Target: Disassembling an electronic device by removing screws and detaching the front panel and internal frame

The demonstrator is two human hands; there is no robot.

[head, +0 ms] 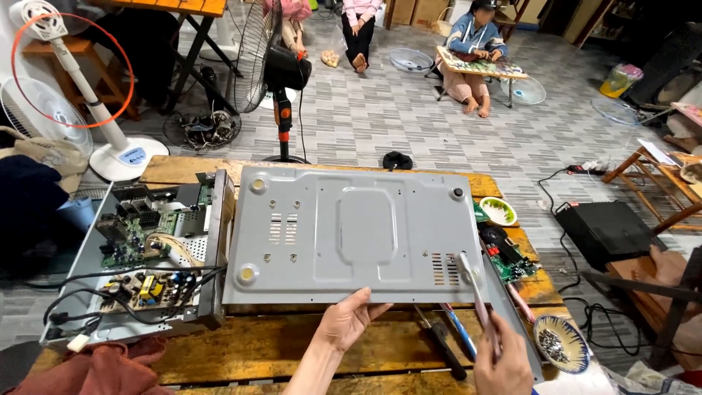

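Here, left hand (349,322): grasping the near edge of the grey metal panel (349,234), thumb on top.
Right hand (503,360): clenched around a screwdriver (475,292), tip at the panel's 4 o'clock corner.
Panel: flat on the wooden table (256,351).
At 9 o'clock: opened chassis (146,256) with circuit boards.
At 4 o'clock: bowl of screws (560,344).

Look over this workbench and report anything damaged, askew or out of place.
The grey metal panel overhangs the wooden table's front edge, steadied by the left hand. Beside it, the opened chassis has bare circuit boards and loose cables hanging off the edge. The right hand holds a screwdriver against the panel.
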